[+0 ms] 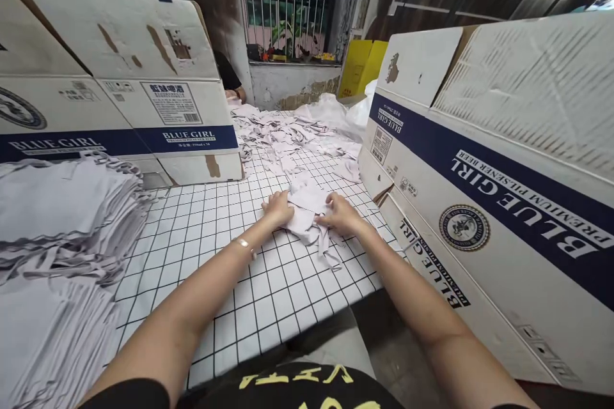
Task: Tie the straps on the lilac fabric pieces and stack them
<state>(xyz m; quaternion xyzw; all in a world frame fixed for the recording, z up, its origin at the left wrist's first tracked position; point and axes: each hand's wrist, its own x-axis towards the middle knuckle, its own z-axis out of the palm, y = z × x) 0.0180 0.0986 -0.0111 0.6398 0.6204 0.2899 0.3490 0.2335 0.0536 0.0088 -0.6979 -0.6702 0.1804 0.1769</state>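
Observation:
A pale fabric piece (307,197) with narrow strips trailing toward me lies on the checked tabletop. My left hand (278,208) is closed on its left edge, fingers curled and partly hidden by the cloth. On the other side, my right hand (339,215) pinches the right edge between thumb and fingers. Just beyond my hands, a loose heap of similar pale fabric pieces (288,134) spreads over the far part of the table. Neat stacks of the same cloth (62,204) stand at the left.
The checked table (259,326) has its near edge by my lap. A white carton with a blue band (192,102) stands at the left back, and a larger carton (503,160) rises at the right. Another person's arm (233,80) shows behind the left carton. A yellow box (357,67) sits far back.

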